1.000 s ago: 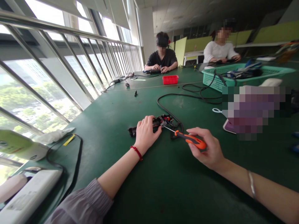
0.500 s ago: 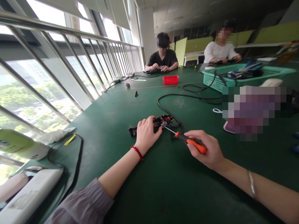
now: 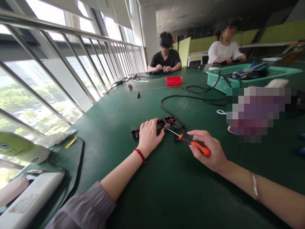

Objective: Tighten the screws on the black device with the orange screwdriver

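Note:
My left hand (image 3: 149, 135) is wrapped over a black corded device (image 3: 135, 133) lying on the green table, its inner parts and coloured wires exposed at the right end. Part of the casing is hidden under the palm. In my right hand (image 3: 212, 151) is an orange and black screwdriver (image 3: 201, 148), held at its handle by closed fingers. The shaft slants up to the left, and its tip meets the device's exposed end just right of my left thumb. A black cable (image 3: 175, 96) runs from the device toward the back right.
A red tray (image 3: 173, 81) and a teal basket (image 3: 221, 83) of tools stand farther back. Two people (image 3: 164, 58) sit across the table. At left are a green bottle (image 3: 22, 148), a white box (image 3: 35, 197) and a cable. A small black part (image 3: 138, 95) lies mid-table.
The index finger of my right hand has lifted slightly off the screwdriver handle. The screwdriver's tip and my left hand on the device stay in place.

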The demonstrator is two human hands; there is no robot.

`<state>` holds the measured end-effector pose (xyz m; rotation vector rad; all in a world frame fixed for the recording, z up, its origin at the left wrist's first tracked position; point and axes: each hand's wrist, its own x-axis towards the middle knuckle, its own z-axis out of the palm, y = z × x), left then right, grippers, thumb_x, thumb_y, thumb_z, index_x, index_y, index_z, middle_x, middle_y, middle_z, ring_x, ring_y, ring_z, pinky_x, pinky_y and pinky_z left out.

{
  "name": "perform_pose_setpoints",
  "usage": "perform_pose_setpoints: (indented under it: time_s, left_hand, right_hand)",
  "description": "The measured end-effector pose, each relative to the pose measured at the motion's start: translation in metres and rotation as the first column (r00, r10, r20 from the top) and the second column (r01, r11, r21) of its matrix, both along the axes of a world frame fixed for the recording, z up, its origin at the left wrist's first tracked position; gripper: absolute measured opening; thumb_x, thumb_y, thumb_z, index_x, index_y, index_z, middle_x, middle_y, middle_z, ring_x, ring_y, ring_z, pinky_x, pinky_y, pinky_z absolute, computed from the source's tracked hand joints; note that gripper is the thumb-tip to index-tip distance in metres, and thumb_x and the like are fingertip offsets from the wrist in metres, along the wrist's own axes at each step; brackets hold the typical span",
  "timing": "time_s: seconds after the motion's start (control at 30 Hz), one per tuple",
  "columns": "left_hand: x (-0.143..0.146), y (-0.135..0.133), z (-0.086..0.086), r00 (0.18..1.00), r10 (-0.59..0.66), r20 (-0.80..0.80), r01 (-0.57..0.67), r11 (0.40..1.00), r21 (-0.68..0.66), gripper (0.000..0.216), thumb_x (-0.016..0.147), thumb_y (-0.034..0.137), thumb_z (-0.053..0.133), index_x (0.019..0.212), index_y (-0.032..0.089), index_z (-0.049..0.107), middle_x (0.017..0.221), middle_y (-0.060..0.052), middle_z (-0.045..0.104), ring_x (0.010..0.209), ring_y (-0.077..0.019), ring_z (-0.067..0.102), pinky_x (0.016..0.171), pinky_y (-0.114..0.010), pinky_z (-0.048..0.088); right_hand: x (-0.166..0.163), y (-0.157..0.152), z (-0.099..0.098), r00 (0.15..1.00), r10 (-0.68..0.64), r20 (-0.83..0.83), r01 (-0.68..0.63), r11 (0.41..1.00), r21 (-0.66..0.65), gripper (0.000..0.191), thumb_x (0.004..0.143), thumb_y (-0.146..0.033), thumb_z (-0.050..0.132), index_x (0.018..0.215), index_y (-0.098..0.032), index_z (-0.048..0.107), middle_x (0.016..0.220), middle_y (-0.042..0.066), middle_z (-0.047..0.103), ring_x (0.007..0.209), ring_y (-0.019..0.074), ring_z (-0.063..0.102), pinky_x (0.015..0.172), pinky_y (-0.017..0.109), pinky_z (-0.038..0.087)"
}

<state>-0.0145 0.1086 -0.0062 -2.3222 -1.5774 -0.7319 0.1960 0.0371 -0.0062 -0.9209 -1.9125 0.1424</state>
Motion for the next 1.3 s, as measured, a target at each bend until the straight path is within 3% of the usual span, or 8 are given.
perform_pose_setpoints:
  time_s: [0.13, 0.27, 0.37, 0.5, 0.73, 0.97, 1.13, 1.3]
  left_hand:
    - [-0.0001, 0.0004, -0.0004, 1.0, 0.0, -0.009, 0.0, 1.0, -0.001, 0.034, 0.085, 0.035, 0.048, 0.114, 0.016, 0.051, 0.106, -0.007, 0.064, 0.095, -0.0235, 0.056, 0.086, -0.037, 0.039]
    - [-0.0005, 0.0009, -0.0012, 1.0, 0.004, -0.014, -0.004, 1.0, 0.001, 0.034, 0.085, 0.033, 0.048, 0.114, 0.016, 0.051, 0.106, -0.007, 0.064, 0.095, -0.0237, 0.056, 0.086, -0.037, 0.039]
    - [-0.0008, 0.001, -0.0011, 1.0, 0.004, -0.019, -0.004, 1.0, 0.002, 0.034, 0.084, 0.032, 0.048, 0.114, 0.016, 0.051, 0.107, -0.007, 0.064, 0.096, -0.0239, 0.056, 0.087, -0.037, 0.039]
    - [-0.0005, 0.001, -0.0008, 1.0, 0.004, -0.018, -0.004, 1.0, -0.005, 0.035, 0.084, 0.033, 0.048, 0.115, 0.016, 0.051, 0.107, -0.007, 0.064, 0.097, -0.0241, 0.056, 0.087, -0.038, 0.039]
    - [-0.0004, 0.0015, -0.0015, 1.0, 0.003, -0.022, -0.003, 1.0, 0.0, 0.035, 0.084, 0.032, 0.048, 0.115, 0.015, 0.051, 0.106, -0.007, 0.064, 0.096, -0.0242, 0.056, 0.087, -0.038, 0.039]
    - [-0.0013, 0.0013, -0.0012, 1.0, 0.003, -0.022, -0.003, 1.0, -0.009, 0.035, 0.084, 0.032, 0.048, 0.115, 0.015, 0.05, 0.106, -0.007, 0.064, 0.096, -0.0238, 0.056, 0.088, -0.038, 0.039]
    - [-0.0013, 0.0007, -0.001, 1.0, 0.007, -0.022, -0.007, 1.0, -0.011, 0.035, 0.084, 0.032, 0.047, 0.115, 0.016, 0.05, 0.106, -0.007, 0.064, 0.096, -0.0239, 0.056, 0.088, -0.038, 0.039]
    - [-0.0014, 0.0004, -0.0002, 1.0, 0.007, -0.021, -0.008, 1.0, -0.021, 0.035, 0.084, 0.032, 0.047, 0.115, 0.016, 0.05, 0.106, -0.007, 0.064, 0.097, -0.0242, 0.056, 0.089, -0.038, 0.039]
  right_hand:
    - [0.0032, -0.0003, -0.0015, 0.998, 0.04, -0.045, -0.045, 0.991, -0.127, 0.027, 0.086, -0.025, 0.048, 0.112, -0.02, 0.047, 0.057, -0.007, 0.051, 0.044, 0.009, 0.045, 0.047, 0.022, 0.038]
    - [0.0042, -0.0011, -0.0028, 0.995, 0.065, -0.07, -0.075, 0.984, -0.163, 0.026, 0.087, -0.023, 0.043, 0.112, -0.021, 0.047, 0.056, -0.007, 0.052, 0.043, 0.0092, 0.045, 0.048, 0.022, 0.04]
    - [0.0023, -0.0014, -0.0035, 0.998, 0.038, -0.059, -0.043, 0.996, -0.079, 0.034, 0.081, -0.017, 0.049, 0.114, -0.02, 0.043, 0.063, -0.005, 0.054, 0.045, 0.0092, 0.049, 0.05, 0.022, 0.044]
    - [0.0009, -0.0001, -0.0041, 0.996, -0.004, -0.087, 0.009, 0.998, 0.062, 0.044, 0.072, -0.013, 0.055, 0.115, -0.019, 0.044, 0.085, 0.003, 0.059, 0.067, 0.0137, 0.061, 0.06, 0.024, 0.05]
    - [0.0019, -0.0008, -0.0024, 0.999, 0.039, -0.009, -0.039, 0.997, -0.067, 0.03, 0.079, -0.015, 0.05, 0.108, -0.021, 0.046, 0.06, -0.006, 0.053, 0.047, 0.0106, 0.052, 0.05, 0.023, 0.046]
    - [0.0018, 0.0003, -0.0056, 0.994, -0.016, -0.109, 0.017, 1.0, 0.01, 0.041, 0.074, -0.014, 0.056, 0.113, -0.02, 0.046, 0.084, 0.002, 0.061, 0.069, 0.0142, 0.063, 0.062, 0.024, 0.053]
    - [0.0006, -0.0007, -0.0039, 0.998, 0.004, -0.059, -0.005, 1.0, -0.014, 0.033, 0.078, -0.017, 0.055, 0.11, -0.022, 0.048, 0.079, 0.0, 0.064, 0.063, 0.0127, 0.064, 0.056, 0.021, 0.051]
    - [-0.0016, -0.0004, -0.0035, 0.989, 0.013, -0.146, -0.002, 0.997, 0.073, 0.048, 0.076, -0.013, 0.058, 0.12, -0.021, 0.042, 0.086, 0.003, 0.064, 0.071, 0.0143, 0.066, 0.066, 0.026, 0.054]
